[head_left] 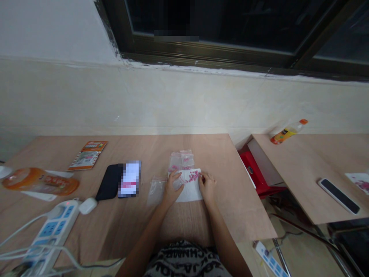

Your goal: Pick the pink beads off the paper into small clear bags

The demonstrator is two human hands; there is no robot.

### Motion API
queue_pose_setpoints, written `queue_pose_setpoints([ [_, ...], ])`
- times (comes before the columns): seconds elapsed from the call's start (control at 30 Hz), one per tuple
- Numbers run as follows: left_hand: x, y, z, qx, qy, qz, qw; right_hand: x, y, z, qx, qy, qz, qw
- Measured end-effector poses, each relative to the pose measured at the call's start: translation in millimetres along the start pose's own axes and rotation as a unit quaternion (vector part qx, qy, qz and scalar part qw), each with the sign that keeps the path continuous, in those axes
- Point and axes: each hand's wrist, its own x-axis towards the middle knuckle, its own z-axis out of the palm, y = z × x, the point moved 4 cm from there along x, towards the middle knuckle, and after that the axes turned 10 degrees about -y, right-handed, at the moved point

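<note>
A white sheet (188, 194) lies in front of me on the wooden table. Small pink pieces, like beads, (192, 176) are clustered on its upper part; whether they are loose or fixed is too small to tell. My left hand (172, 189) rests on the sheet's left side, thumb and fingers apart. At the right edge, my right hand (208, 187) is closed in a pinch, and what its fingertips hold is too small to make out. Clear plastic bags (181, 158) with pink bits lie just behind the sheet. Another clear bag (156, 190) lies left of my left hand.
On the left are a phone with a lit screen (130, 179), a black flat object (108, 182), an orange packet (88, 156), a lying orange bottle (43, 181) and a power strip (54, 231) with cables. A second table (305, 165) stands right, past a gap.
</note>
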Motion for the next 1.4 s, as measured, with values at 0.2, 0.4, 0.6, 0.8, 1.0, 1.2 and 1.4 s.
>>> queue_pose_setpoints([
  [0.2, -0.1, -0.6, -1.0, -0.019, 0.003, -0.009, 1.000, 0.2, -1.0, -1.3, -0.003, 0.004, 0.001, 1.000],
  [0.4, 1.0, -0.9, -1.7, -0.034, 0.001, -0.020, 0.999, -0.3, -3.0, -2.2, 0.002, 0.001, -0.009, 1.000],
  [0.6, 1.5, -3.5, -1.6, -0.034, -0.006, -0.022, 0.999, 0.4, -4.4, -5.5, 0.021, 0.006, 0.004, 1.000],
  [0.8, 1.3, -6.9, -0.4, -0.058, -0.003, -0.012, 0.998, -4.8, -14.1, -8.1, 0.054, -0.002, -0.017, 0.998],
  [1.0, 1.0, -8.1, 0.1, -0.073, -0.009, -0.011, 0.997, -8.3, -37.9, 0.5, 0.133, -0.058, -0.086, 0.986],
  [1.2, 2.0, -7.8, -0.6, -0.086, -0.005, -0.013, 0.996, -5.3, -40.0, 2.7, 0.131, -0.096, -0.123, 0.979],
  [1.4, 1.7, -6.9, -0.9, -0.071, -0.006, -0.020, 0.997, 0.3, -9.7, -10.0, 0.047, -0.019, -0.031, 0.998],
])
